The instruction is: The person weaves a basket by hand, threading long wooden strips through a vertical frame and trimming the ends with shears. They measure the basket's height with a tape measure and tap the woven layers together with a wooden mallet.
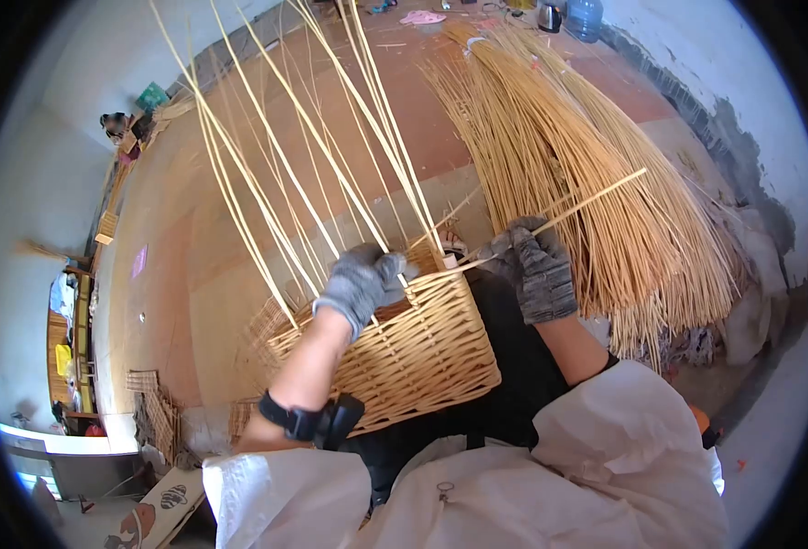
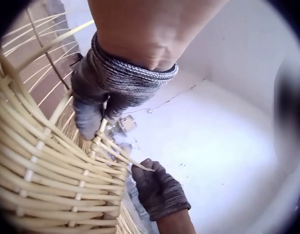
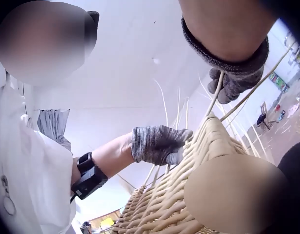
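Observation:
A woven wicker basket [image 1: 404, 352] rests tilted at the lap, with long upright canes [image 1: 276, 146] rising from its rim. The gloved left hand [image 1: 360, 284] grips the rim and a cane near the basket's right corner; in the left wrist view that hand [image 2: 98, 92] has thumb and fingers pinched at the rim. Right of the corner, the gloved right hand [image 1: 534, 267] pinches a cane strand [image 1: 477, 263] that runs out from the rim. Another cane [image 1: 596, 197] sticks out beyond this hand. In the right wrist view the basket's corner [image 3: 211, 134] stands between both hands.
A large bundle of loose canes [image 1: 596, 183] lies on the floor at the right. Woven pieces [image 1: 152, 412] lie at the left, near a shelf [image 1: 84, 339] with items. A kettle [image 1: 550, 16] and a water bottle [image 1: 585, 20] stand at the back by the wall.

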Demonstrator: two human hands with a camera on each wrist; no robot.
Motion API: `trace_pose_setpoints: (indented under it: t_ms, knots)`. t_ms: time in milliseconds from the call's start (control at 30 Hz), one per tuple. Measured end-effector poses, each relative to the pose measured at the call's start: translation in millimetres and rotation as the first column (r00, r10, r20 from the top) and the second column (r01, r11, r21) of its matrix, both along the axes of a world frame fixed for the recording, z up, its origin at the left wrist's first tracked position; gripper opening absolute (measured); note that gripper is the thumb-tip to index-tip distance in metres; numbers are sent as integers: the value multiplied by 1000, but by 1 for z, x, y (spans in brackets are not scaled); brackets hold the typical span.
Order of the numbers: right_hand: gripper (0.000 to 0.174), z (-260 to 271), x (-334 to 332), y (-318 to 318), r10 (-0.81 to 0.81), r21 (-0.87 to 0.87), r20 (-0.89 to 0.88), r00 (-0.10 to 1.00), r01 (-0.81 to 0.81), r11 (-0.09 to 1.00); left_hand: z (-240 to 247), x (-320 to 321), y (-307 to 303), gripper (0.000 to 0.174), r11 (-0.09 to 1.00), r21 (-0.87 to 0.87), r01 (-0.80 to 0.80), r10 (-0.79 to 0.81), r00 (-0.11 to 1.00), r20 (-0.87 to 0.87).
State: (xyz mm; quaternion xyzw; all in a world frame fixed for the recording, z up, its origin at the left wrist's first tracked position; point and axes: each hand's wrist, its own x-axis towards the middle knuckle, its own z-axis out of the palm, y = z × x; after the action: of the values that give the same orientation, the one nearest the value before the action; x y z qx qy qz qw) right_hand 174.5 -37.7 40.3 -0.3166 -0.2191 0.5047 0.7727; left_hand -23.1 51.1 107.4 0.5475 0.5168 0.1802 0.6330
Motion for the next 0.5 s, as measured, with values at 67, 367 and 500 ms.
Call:
trace_pose_setpoints:
  t_ms: [67, 367, 500]
  knots:
    - [11, 8, 0, -1, -5, -36, -81, 997, 2, 999, 12, -1, -27, 28, 866, 497, -56, 113, 990, -86]
    - [20, 5, 6, -18, 66, -105, 607, 792, -3, 994, -43, 65, -61, 49, 540, 805, 247, 388, 776, -498]
    - [26, -49, 54, -21, 191, -304, 697, 691, 43, 952, -23, 36, -67, 42, 380, 921, 86, 389, 888, -244]
